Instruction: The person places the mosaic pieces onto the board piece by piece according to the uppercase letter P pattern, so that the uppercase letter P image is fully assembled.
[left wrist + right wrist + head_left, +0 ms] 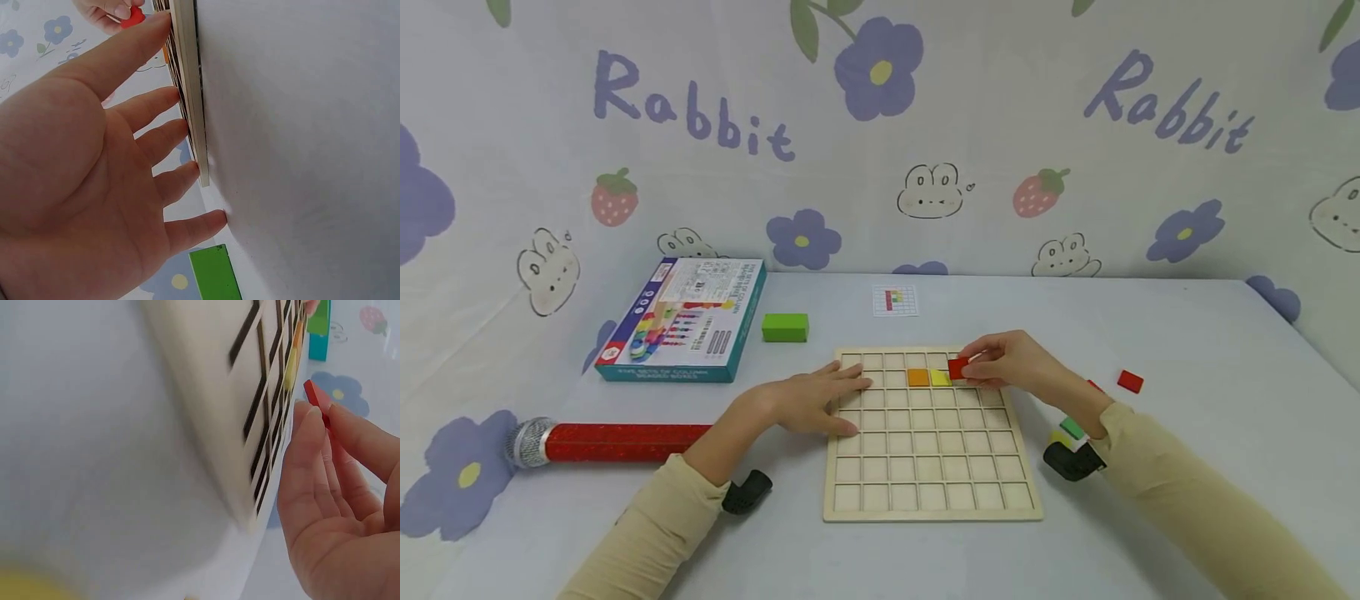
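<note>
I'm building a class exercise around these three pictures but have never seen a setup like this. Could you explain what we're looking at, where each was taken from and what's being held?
There is no machine: a person works with a bare left hand and right hand. The wide picture was taken from the person's head, looking forward and down. The other two were taken from the left and right wrists, so the scene looks tipped sideways.

On the white table lies a wooden grid board with an orange tile and a yellow tile side by side. The left hand rests, fingers spread, at the board's left edge. The right hand pinches a red tile above the board.

Around it are a printed card, green block, flat box, red microphone and loose tiles.
</note>
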Available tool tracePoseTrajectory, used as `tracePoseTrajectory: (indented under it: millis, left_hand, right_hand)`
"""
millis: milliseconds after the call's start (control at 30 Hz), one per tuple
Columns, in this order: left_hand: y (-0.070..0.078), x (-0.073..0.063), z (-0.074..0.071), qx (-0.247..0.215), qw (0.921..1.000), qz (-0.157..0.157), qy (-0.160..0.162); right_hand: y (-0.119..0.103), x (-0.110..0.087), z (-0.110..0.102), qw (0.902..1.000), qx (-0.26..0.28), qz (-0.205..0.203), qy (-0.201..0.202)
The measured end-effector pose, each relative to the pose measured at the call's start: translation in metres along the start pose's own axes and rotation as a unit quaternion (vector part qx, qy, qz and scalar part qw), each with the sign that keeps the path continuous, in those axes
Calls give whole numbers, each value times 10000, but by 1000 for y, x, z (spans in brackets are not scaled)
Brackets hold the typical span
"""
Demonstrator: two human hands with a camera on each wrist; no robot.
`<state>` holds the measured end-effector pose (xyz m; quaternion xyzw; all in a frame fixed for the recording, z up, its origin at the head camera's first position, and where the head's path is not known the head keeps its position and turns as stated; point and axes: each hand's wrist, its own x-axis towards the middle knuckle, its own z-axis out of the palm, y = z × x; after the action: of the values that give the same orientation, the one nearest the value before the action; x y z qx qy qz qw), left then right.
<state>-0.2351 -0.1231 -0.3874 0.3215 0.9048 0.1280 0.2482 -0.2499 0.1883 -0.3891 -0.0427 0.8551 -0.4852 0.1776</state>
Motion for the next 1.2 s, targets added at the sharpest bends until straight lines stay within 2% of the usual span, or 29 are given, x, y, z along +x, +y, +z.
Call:
tracePoseTrajectory:
  millis: [467, 667, 867, 1200]
  left_hand:
    - [0, 3, -1, 31, 10000, -45, -66]
    - [0, 1, -2, 28, 10000, -9, -38]
    - [0, 1, -3, 40, 10000, 22, -1]
    - [1, -1, -3, 114, 9999, 97, 26]
  right_hand:
    - [-23, 22, 37, 9968, 592, -33, -541]
    - [-33, 28, 49, 9976, 475, 250, -427]
    - [-38, 32, 57, 9967, 606, 445, -305]
    - [-45, 31, 65, 9989, -370, 217, -171]
